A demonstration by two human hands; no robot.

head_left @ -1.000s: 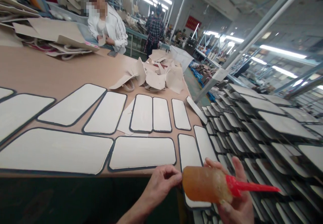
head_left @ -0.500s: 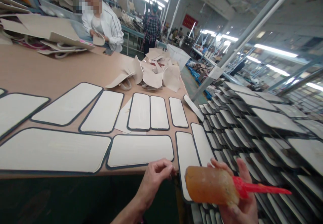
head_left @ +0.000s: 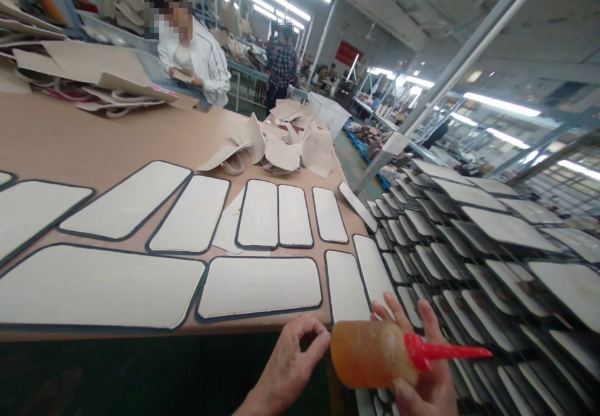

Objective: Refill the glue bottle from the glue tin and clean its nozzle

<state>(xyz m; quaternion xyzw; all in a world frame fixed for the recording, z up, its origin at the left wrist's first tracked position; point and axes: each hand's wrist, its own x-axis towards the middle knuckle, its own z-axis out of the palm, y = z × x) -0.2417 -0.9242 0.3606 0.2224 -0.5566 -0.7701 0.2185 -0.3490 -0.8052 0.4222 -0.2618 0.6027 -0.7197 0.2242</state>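
Observation:
An amber squeeze bottle [head_left: 365, 355] with a long red nozzle [head_left: 450, 352] lies on its side in my right hand [head_left: 434, 381], nozzle pointing right. My right thumb and fingers hold it around the nozzle end, some fingers spread. Close to the bottle's base is my left hand [head_left: 293, 356], its thumb and index finger pinched together; whatever is between them is too small to make out. Behind my hands, a white rounded panel [head_left: 260, 286] with a dark edge lies at the table's front edge, and a narrower panel [head_left: 345, 285] stretches behind the bottle.
Several more white panels [head_left: 103, 285] cover the near part of the brown table [head_left: 126, 132]. Beige bag pieces [head_left: 284, 150] are heaped at its far end. Racks of panels [head_left: 497, 225] stand at right beside a slanted metal post [head_left: 412, 119]. A person in a white jacket [head_left: 206, 60] works across the table.
The bottle and my right hand have shifted left, and the nozzle now reaches less far right. My left hand has moved slightly right and down, nearer the bottle's base.

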